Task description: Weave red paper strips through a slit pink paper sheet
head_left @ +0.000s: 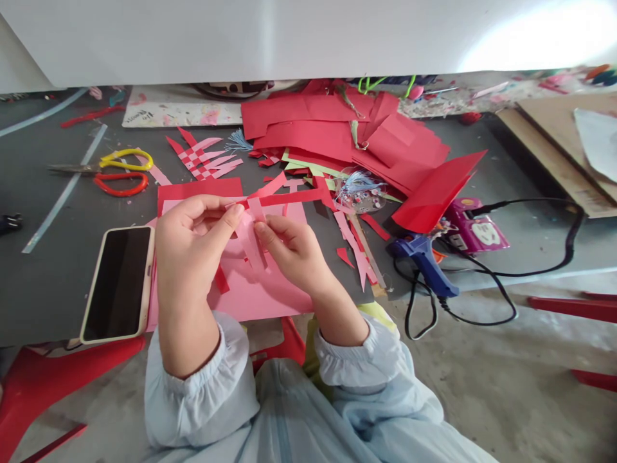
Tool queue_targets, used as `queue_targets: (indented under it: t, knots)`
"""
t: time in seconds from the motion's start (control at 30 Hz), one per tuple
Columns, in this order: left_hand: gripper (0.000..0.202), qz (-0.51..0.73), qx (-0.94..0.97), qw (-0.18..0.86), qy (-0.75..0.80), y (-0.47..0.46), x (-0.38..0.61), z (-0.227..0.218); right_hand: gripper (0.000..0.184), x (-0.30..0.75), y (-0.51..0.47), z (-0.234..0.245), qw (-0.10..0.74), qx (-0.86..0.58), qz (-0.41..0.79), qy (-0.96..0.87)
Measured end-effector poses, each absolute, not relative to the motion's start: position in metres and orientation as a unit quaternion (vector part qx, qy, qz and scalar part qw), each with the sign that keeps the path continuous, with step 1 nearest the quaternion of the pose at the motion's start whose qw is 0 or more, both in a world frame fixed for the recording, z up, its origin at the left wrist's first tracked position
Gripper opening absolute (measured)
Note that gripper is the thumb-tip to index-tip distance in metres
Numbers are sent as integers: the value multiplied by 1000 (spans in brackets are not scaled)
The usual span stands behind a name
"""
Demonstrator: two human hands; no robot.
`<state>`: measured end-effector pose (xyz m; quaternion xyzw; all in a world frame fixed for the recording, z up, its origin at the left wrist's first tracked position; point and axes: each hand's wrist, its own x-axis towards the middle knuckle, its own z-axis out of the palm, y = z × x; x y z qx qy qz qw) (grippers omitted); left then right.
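Note:
Both my hands meet over a pink paper sheet (pixel 270 299) that lies partly on a red sheet (pixel 202 187). My left hand (pixel 195 235) is closed, its thumb and fingers pinching pink and red paper strips (pixel 249 235) that cross each other. From the other side my right hand (pixel 292 247) pinches the same strips between thumb and finger. A long red strip (pixel 294 196) reaches out to the right above my right hand. The left fingertips are partly hidden behind the thumb. Up and to the left lies a woven red and pink paper piece (pixel 202 157) with loose ends.
Scissors (pixel 120 170) and a phone (pixel 119 283) lie on the left. Red paper (pixel 308 138) is piled at the back. On the right a blue glue gun (pixel 427 260) rests at the table edge, its black cord looping below, beside a purple box (pixel 477 228).

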<state>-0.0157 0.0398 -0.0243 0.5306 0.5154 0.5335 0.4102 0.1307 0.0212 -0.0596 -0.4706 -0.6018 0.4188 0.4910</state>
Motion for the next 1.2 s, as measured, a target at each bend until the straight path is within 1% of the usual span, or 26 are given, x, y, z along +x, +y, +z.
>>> queue_targets:
  t: [0.13,0.27,0.4,0.53,0.67,0.8,0.9,1.0,1.1,1.2]
  knots:
    - [6,515,539,407,528,40,-18,-24,50,135,21,-56,473,-457,434,-616]
    - [8,511,541,405,531,40,-18,-25,50,137,21,-56,472,-452,459,-602]
    - [11,526,527,412,525,41,-18,-24,40,136,23,-64,502,-469,483,-543]
    - [15,534,500,434,525,42,-19,-22,36,135,24,-67,532,-463,511,-491]
    - [14,534,498,436,527,42,-18,-22,32,135,24,-62,527,-464,497,-509]
    - [12,541,497,426,528,42,-18,-23,34,135,23,-61,521,-462,486,-527]
    - [13,542,493,431,526,43,-17,-23,31,134,23,-63,541,-460,490,-505]
    - [16,568,463,437,522,45,-17,-23,38,133,23,-64,570,-444,490,-488]
    - [16,599,430,435,516,46,-17,-25,35,132,23,-64,595,-416,482,-491]
    - [16,603,424,445,509,46,-17,-26,32,132,23,-64,594,-424,470,-496]
